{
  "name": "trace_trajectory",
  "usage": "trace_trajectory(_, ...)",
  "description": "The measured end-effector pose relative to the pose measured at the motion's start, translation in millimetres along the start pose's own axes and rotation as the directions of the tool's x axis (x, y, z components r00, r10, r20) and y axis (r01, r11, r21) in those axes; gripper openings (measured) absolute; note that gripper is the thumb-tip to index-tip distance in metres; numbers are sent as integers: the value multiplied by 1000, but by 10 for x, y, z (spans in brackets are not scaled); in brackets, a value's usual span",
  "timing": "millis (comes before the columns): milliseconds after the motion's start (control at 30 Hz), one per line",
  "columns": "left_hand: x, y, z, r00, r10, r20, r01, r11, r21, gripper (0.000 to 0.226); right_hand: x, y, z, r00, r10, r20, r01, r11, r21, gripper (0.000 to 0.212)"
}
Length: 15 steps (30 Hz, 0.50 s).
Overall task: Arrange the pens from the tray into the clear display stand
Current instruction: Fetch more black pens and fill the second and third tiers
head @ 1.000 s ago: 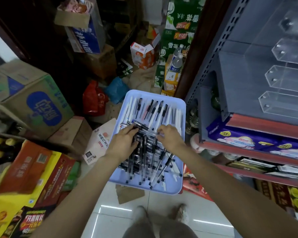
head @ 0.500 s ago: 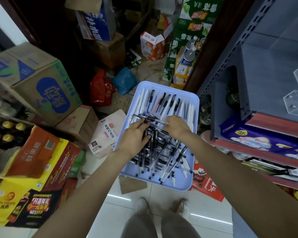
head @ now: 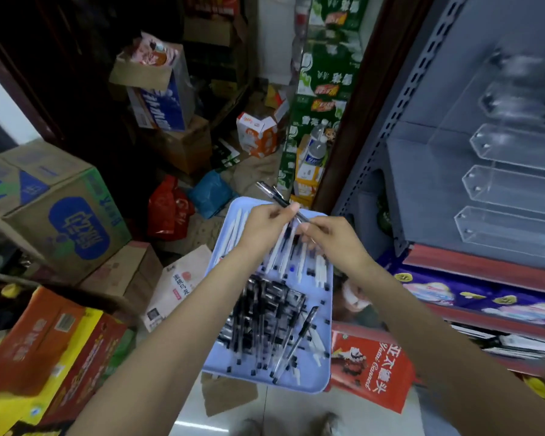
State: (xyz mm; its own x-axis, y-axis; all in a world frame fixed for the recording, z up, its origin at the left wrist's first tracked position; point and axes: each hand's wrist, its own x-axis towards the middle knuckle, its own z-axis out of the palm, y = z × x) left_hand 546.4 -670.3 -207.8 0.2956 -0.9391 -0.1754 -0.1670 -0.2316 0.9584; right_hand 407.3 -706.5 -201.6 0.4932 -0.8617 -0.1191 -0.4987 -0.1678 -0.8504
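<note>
A pale blue tray (head: 309, 380) lies low in the middle, holding several black pens (head: 265, 313) in a heap and several white pens (head: 283, 247) at its far end. Above the tray's far end both hands hold a small bunch of black pens (head: 269, 192) that points up and to the left. My left hand (head: 269, 223) pinches the bunch between thumb and fingers. My right hand (head: 331, 239) grips its lower end. The clear display stand (head: 497, 187) with its stepped slots sits on the grey shelf at the right, blurred.
Cardboard boxes (head: 60, 215) and drink cartons crowd the floor at left and behind. A red snack bag (head: 372, 369) lies by the tray's right side. The shelf's red edge (head: 485, 269) runs along the right, with purple packets below it. My shoes show at the bottom.
Both hands have risen from the pen heap with a few black pens held between them, moving toward the tray's far end. The view has swung, bringing the display stand more into sight.
</note>
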Motion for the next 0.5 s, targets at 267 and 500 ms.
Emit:
trace_trajectory(267,240,888,652,989,144,42,-130,963,-235,25,-209,-83,-951,991,2,-134,-15,996,-92,29)
trace_trajectory(500,403,1717,1481,806,511,298,-591,720,365,23,-460,-70,-2377,870,-142,-472,215,971,105,34)
